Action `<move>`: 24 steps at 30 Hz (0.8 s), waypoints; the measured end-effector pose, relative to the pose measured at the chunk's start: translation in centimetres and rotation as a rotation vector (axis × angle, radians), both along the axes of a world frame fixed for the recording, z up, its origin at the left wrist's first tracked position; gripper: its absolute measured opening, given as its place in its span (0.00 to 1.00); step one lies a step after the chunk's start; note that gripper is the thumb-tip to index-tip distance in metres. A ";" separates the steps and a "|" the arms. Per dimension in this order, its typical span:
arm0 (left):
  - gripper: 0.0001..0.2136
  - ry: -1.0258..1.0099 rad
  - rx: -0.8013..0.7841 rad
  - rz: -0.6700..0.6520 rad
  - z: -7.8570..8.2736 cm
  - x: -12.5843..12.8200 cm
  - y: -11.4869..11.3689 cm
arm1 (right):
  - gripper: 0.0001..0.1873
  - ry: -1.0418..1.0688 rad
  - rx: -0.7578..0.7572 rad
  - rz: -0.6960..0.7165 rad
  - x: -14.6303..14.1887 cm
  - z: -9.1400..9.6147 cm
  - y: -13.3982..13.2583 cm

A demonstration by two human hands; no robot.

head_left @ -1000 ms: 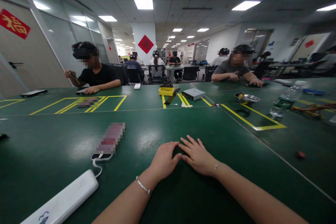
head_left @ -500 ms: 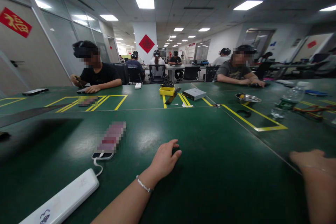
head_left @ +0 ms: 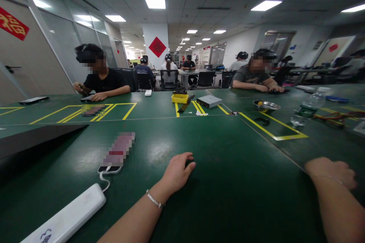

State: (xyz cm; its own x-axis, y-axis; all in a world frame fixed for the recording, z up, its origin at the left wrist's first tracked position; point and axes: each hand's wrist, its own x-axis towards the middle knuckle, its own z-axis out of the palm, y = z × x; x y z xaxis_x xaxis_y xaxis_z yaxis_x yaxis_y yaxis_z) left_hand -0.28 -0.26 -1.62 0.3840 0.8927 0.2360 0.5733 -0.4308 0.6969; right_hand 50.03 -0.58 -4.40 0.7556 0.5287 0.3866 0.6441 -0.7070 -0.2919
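Note:
My left hand [head_left: 178, 171] rests palm down on the green table [head_left: 228, 152], a beaded bracelet at its wrist. Its thumb stands apart from the loosely bent fingers, and I see nothing in it. Left of it lies a phone [head_left: 118, 152], its screen blurred out. A white cable [head_left: 106, 184] joins the phone to a long white power bank [head_left: 67, 214]. At the right side is my right hand [head_left: 330, 171], over the table, with a thin band at the wrist. Its fingers are bent away and unclear, so their state does not show.
A dark flat panel [head_left: 40, 142] juts in from the left. Farther back are a yellow tray [head_left: 179, 98], a grey box [head_left: 209, 101], a metal bowl [head_left: 266, 105] and a water bottle [head_left: 308, 108]. Wires [head_left: 330, 120] lie beyond the bottle. Two people sit across the table.
My right hand has turned and shifted slightly left, bringing more forearm into view. The dark panel at left shows a broader face. My left hand stays in place.

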 end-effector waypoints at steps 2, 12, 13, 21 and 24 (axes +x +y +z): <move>0.16 0.003 0.009 0.006 0.0 0.0 0.0 | 0.27 0.191 -0.121 -0.171 -1.5 1.3 -0.1; 0.13 -0.101 -0.035 0.024 -0.3 0.2 0.3 | 0.16 -0.100 0.105 0.960 -24.9 5.7 1.8; 0.13 -0.162 -0.074 0.038 -0.4 0.2 0.4 | 0.16 -0.090 0.127 1.062 -27.8 5.4 1.5; 0.06 -0.594 -0.389 0.001 -0.7 0.4 1.3 | 0.12 -0.026 0.140 1.372 -35.9 3.6 -0.4; 0.07 -0.610 -0.396 -0.025 -0.9 0.4 1.4 | 0.11 -0.002 0.126 1.436 -35.1 3.4 -0.3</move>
State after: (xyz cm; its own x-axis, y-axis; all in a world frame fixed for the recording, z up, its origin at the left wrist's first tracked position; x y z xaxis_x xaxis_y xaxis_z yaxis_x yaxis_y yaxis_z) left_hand 0.15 1.12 -2.54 0.3086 0.9482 0.0756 0.0260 -0.0879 0.9958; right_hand 14.88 -0.87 -0.98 -0.3910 0.7806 0.4877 0.7642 0.5706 -0.3006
